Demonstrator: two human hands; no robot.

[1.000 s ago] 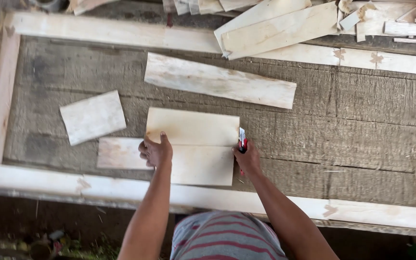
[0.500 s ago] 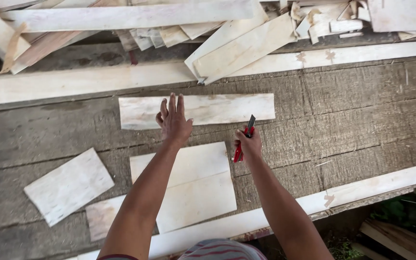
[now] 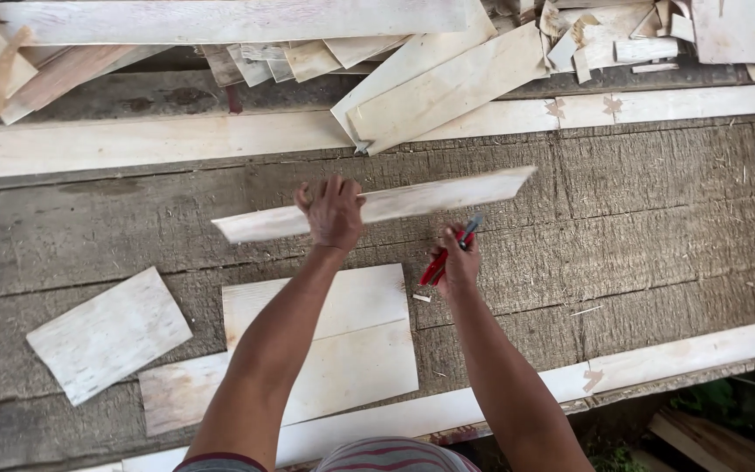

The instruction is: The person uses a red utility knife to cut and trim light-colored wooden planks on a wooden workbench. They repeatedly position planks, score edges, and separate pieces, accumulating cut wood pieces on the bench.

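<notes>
While the left hand (image 3: 332, 212) closes its grip around the middle of a long pale wood strip (image 3: 447, 197), the strip hangs tilted above the desk (image 3: 657, 227), its right end higher and blurred. The fingers wrap over its far edge, so the strip runs out to both sides of the grip. The right hand (image 3: 460, 262) sits just below and right of it, its grip closed on a red utility knife (image 3: 444, 254) that points up toward the strip without touching it. Nearer the body lie two stacked pale sheets (image 3: 342, 350) and, to their left, a separate rectangular sheet (image 3: 108, 335) set askew. Offcuts and planks (image 3: 447, 87) pile along the far edge.
</notes>
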